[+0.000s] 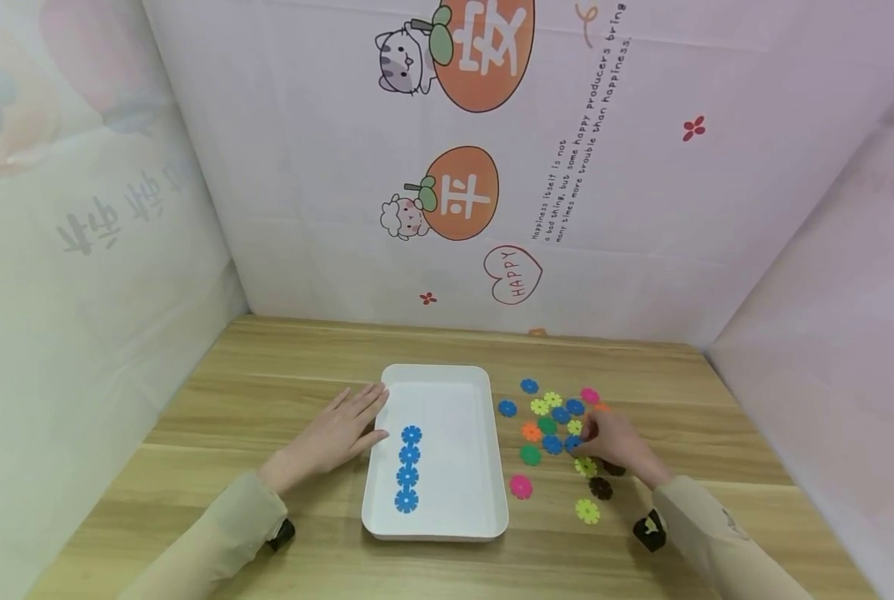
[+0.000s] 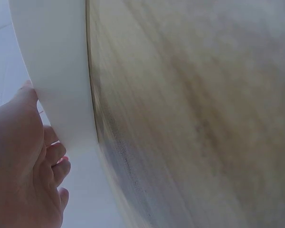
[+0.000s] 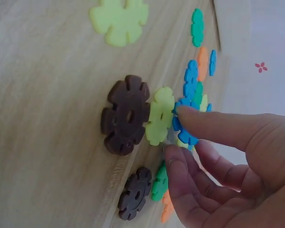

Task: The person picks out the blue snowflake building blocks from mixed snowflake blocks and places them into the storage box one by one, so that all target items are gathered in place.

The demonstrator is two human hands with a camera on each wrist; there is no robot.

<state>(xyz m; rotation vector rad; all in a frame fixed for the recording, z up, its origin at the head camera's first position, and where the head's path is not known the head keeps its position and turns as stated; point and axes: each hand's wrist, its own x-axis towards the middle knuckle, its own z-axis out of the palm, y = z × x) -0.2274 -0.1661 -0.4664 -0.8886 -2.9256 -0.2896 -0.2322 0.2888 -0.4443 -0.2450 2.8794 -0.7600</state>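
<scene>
Right at the right hand (image 1: pixel 615 440), a blue disc (image 3: pixel 185 135) lies on the table (image 1: pixel 312 358), between the right edge of the tray (image 1: pixel 454 450) and the table's right edge; the thumb tip covers part of it, though whether the fingertips pinch it I cannot tell. Across the tray, a row of four blue discs (image 1: pixel 402 477) runs along its left edge toward the near-left corner, closer to the left hand (image 1: pixel 337 432), whose fingers lie extended over that rim
</scene>
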